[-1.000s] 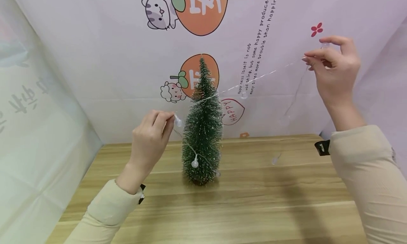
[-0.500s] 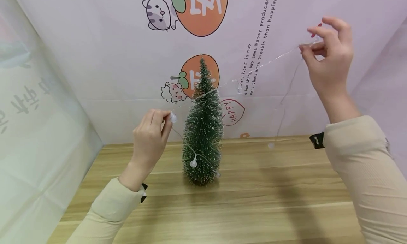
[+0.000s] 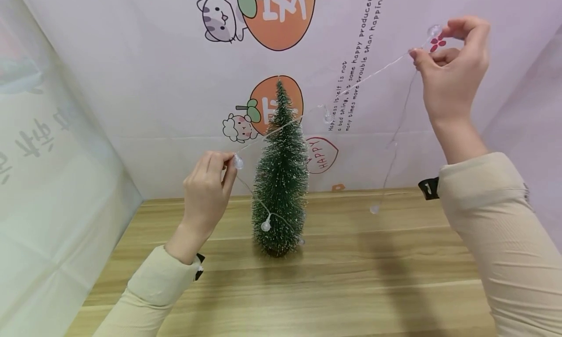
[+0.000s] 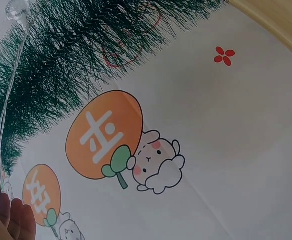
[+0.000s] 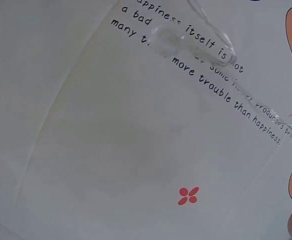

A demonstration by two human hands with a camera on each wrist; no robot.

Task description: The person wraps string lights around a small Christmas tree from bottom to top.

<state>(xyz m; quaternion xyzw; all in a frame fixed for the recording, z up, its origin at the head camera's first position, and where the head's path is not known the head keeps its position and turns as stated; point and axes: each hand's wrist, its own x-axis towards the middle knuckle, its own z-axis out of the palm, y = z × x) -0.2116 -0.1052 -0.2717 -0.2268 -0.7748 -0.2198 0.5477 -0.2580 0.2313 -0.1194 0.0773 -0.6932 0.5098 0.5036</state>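
A small green artificial Christmas tree stands upright on the wooden table. My left hand, left of the tree, pinches a clear string light beside one of its round bulbs. From there the wire slants up across the tree's front to my right hand, which pinches it high on the right. Another bulb sticks up by the right index finger. A lower stretch crosses the tree with a bulb hanging in front. In the left wrist view, the wire runs down to the fingertips.
A loose end of the wire hangs from the right hand, its bulb dangling over the table. Behind the tree rises a white printed cloth, and another pale cloth borders the left side.
My right hand has risen and shifted slightly left, lifting the wire higher across the tree. Its index finger now sits by a bulb. My left hand has barely moved.
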